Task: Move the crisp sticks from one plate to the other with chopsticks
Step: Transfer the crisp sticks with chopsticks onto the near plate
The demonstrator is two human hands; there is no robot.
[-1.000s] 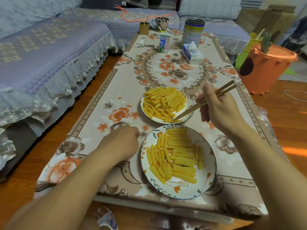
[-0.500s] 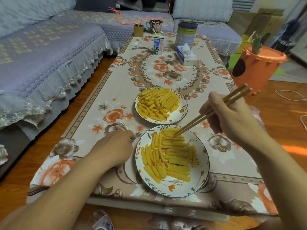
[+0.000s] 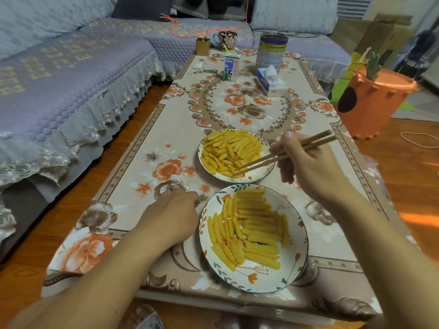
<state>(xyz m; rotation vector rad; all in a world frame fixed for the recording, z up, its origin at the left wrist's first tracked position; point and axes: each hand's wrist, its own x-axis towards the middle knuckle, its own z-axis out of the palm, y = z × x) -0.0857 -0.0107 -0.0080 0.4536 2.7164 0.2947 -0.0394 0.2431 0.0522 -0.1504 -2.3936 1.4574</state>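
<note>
Right hand curled around a pair of long wooden chopsticks, grip closed on them near the upper ends, thumb laid across the top. Chopstick tips close together, reaching down to the near edge of the heap of yellow ridged crisp sticks on the farther white plate with a dark rim. Cannot tell whether a stick is pinched between the tips.

Left hand resting on the worktop, a low table under a beige cloth printed with orange and brown flowers. Fingers folded under, knuckles up, nothing visible in this grip, just beside the left rim of the nearer round white plate painted with orange flowers and leaves.

More yellow crisp sticks on that nearer plate, laid in rough rows, some lengthwise, some crosswise. Two plates near each other, rims almost touching.

Towards the far end of the worktop: small blue and white milk carton upright, tall round tin, white and blue tissue box. Orange plastic bin on the floor to the right. Lilac quilted sofa along the left and far side.
</note>
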